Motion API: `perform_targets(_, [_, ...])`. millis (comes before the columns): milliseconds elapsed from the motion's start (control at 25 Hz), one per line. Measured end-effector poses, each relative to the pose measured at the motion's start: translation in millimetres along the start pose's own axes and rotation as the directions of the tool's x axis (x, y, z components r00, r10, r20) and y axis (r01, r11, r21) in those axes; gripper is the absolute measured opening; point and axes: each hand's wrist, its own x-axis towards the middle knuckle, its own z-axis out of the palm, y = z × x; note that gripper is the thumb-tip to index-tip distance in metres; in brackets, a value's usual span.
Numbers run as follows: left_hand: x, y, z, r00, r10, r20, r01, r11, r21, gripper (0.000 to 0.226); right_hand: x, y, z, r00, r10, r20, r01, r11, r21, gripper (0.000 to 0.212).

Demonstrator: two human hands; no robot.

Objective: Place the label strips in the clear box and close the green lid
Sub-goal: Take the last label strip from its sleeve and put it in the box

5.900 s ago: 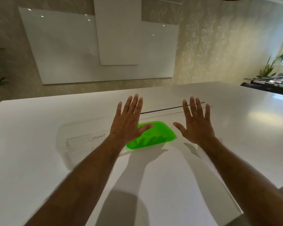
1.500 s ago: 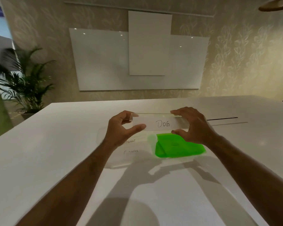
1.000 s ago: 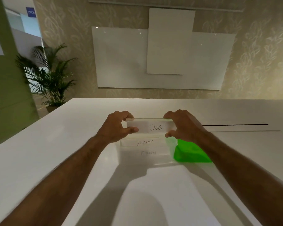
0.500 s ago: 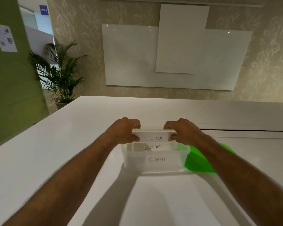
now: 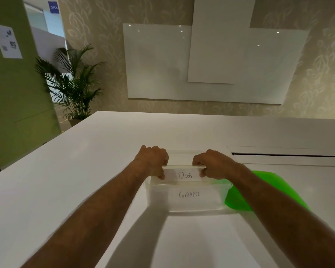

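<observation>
Left hand [image 5: 152,161] and right hand [image 5: 214,164] both gripping DOG strip [image 5: 184,175] inside clear box [image 5: 184,202].

Single head-worn view, facing forward and down, close over table [image 5: 85,171]

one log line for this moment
step: lowering dog strip into box | left hand, right hand: gripping ends | lid: off
</observation>
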Motion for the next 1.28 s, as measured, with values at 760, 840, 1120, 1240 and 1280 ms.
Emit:
perform_targets(760, [-38.2, -18.9, 14.4, 0.872, -0.397, -0.285, -0.109, 0.411, -0.905, 0.054, -32.3, 18.3, 24.4, 0.751, 0.551, -0.363, 0.116, 0.431, 0.895, 0.049])
perform_targets(840, [-50.9, -18.2, 27.9, 0.880, -0.446, -0.164, -0.092, 0.178, -0.980, 0.064, -40.3, 20.0, 41.1, 0.791, 0.574, -0.210, 0.140, 0.165, 0.976, 0.050])
perform_targets(1120, [-90.2, 16.6, 45.4, 0.983, -0.165, 0.086, -0.003, -0.472, -0.881, 0.070, -53.6, -1.8, 70.1, 0.880, 0.474, 0.028, 0.115, -0.270, 0.956, 0.049])
perform_targets(1240, [-92.6, 33.1, 48.3, 1.000, -0.019, 0.015, -0.001, -0.650, -0.760, 0.080, -55.7, -6.7, 68.7, 0.874, 0.484, 0.041, 0.124, -0.303, 0.945, 0.070])
perform_targets(1280, [-93.0, 36.2, 48.7, 1.000, -0.011, 0.010, 0.000, -0.679, -0.734, 0.083, -56.8, -8.2, 67.6, 0.875, 0.482, 0.050, 0.124, -0.321, 0.939, 0.074])
